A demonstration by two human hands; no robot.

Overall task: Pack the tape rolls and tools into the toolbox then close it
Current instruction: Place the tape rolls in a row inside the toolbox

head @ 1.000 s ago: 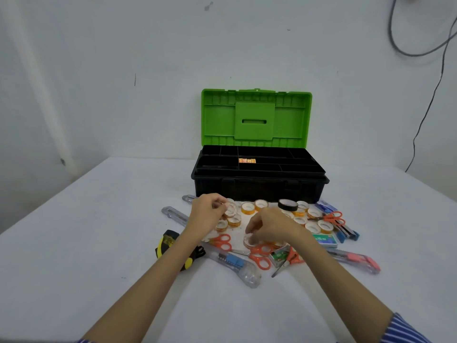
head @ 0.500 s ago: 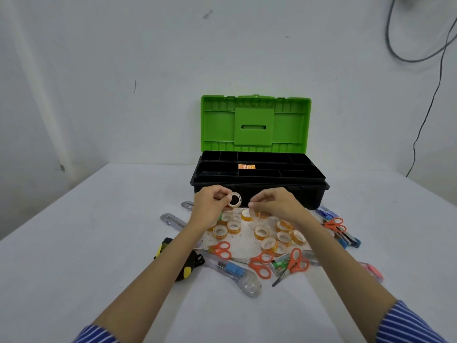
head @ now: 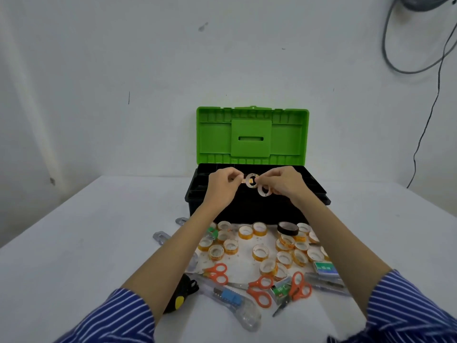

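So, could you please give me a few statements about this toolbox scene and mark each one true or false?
1. The green plastic toolbox lid stands open. True.
2. Both hands are over the black toolbox tray, each holding a small tape roll. True: the left hand holds one roll, the right hand another.
3. All the tape rolls are already packed. False: many orange-labelled tape rolls lie on the white table.
4. The orange-handled scissors sit inside the toolbox. False: they lie on the table, in front of it.
5. The black tape roll lies among the rolls on the table. True.
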